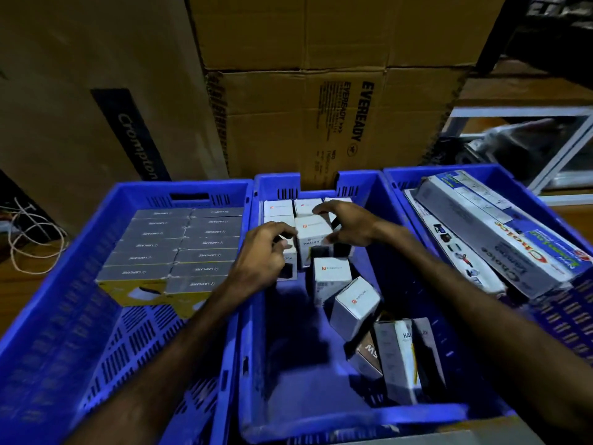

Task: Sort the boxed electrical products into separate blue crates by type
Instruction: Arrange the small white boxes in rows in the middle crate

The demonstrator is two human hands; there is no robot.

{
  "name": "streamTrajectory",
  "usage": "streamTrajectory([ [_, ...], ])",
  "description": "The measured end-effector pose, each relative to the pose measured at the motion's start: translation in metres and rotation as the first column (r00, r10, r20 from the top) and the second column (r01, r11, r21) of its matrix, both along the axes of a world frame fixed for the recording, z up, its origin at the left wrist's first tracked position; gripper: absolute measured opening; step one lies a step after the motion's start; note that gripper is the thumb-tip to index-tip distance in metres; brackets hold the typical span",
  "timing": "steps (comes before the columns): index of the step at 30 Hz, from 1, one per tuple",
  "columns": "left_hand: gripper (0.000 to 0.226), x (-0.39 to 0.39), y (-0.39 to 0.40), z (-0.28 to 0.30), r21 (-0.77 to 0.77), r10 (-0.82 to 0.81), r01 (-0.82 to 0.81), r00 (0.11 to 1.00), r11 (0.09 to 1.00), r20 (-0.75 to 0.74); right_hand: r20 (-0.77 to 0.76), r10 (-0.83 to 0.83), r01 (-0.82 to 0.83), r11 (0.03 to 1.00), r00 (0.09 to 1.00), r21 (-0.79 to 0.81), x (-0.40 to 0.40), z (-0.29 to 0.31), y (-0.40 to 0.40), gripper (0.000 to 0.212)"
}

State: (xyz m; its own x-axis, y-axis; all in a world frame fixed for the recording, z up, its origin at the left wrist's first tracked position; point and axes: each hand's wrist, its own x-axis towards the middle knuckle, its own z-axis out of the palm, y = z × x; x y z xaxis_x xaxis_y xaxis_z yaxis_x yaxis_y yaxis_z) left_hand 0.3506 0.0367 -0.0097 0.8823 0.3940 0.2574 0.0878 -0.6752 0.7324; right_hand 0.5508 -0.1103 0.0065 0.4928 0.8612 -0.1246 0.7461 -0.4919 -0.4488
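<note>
Gripping one white box (313, 234) by opposite edges, both hands' fingers (282, 234), bare floor of middle crate (353, 422) nearer.

Tall carton (96, 91): "Crompton", black stripe.
Rear carton (321, 123): "EVEREADY", printed sideways.
Grey boxes (173, 245): "LAPCARE", upside down.
White box (313, 239): "HALLEY", partly covered.
Long box (500, 239): "Choice", red, inverted.

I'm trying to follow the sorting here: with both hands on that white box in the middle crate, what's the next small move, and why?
Probably seat the white box into the far row of white boxes. The left hand and right hand flank it, and it stands higher than that row.
</note>
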Motion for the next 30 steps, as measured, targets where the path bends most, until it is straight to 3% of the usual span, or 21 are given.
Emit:
streamTrajectory([
  [8,0.042,0.002,0.002,0.001,-0.208,0.081,-0.075,0.996,0.975,0.024,-0.001,-0.158,0.158,0.987,0.987,0.01,-0.007,-0.047,0.005,0.068],
  [13,0.039,0.002,0.002,-0.001,-0.234,0.078,-0.074,0.997,0.97,0.008,-0.059,-0.263,0.268,0.955,0.963,0.129,-0.016,-0.067,0.002,0.073],
  [19,0.018,-0.001,-0.002,0.0,-0.106,-0.002,0.001,1.0,0.994,-0.015,-0.209,-0.355,0.389,0.907,0.911,0.158,-0.026,-0.064,-0.007,0.07],
  [22,0.017,-0.001,-0.005,-0.001,0.011,-0.082,0.082,0.994,0.997,-0.067,-0.245,-0.348,0.39,0.908,0.905,0.152,-0.029,-0.053,-0.023,0.05],
  [27,0.042,0.0,-0.02,-0.007,0.086,-0.168,0.189,0.963,0.978,-0.211,-0.246,-0.318,0.365,0.913,0.916,0.18,-0.03,-0.022,-0.065,0.042],
  [30,0.063,0.005,-0.036,-0.009,0.222,-0.234,0.331,0.898,0.917,-0.372,-0.258,-0.243,0.302,0.927,0.935,0.222,-0.033,-0.005,-0.095,0.03],
])
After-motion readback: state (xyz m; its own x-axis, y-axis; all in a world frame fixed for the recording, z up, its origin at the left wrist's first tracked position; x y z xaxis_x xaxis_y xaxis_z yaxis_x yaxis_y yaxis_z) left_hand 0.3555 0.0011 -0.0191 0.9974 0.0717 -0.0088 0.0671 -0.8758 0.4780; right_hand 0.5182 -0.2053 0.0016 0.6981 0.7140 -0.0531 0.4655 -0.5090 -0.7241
